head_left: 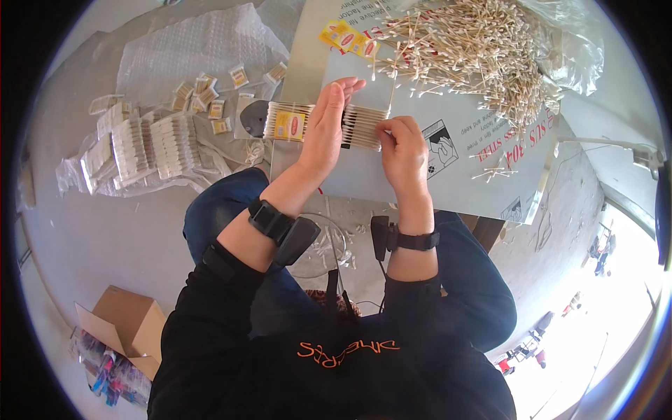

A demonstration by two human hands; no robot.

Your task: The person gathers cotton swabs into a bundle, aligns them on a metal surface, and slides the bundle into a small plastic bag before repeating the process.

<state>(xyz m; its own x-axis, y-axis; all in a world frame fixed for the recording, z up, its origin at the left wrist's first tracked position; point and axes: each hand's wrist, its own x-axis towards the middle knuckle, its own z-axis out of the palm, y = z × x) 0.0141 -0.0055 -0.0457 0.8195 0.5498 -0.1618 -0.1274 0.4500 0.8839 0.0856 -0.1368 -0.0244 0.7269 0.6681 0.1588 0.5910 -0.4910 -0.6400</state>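
A row of cotton swabs lies side by side in a narrow holder on the metal-topped table. My left hand rests edge-on across this row, its fingers stretched out and holding nothing. At the row's right end, my right hand has its fingertips pinched together against the last swabs; what lies between them is hidden. Left of my left hand, a yellow label card lies over more swabs in the same row. A dark grey rounded piece sits at the holder's left end.
A large heap of loose cotton swabs covers the table's far right, beside a clear plastic bag. Yellow cards lie at the back. Stacked swab packs sit on bubble wrap at left. An open cardboard box stands lower left.
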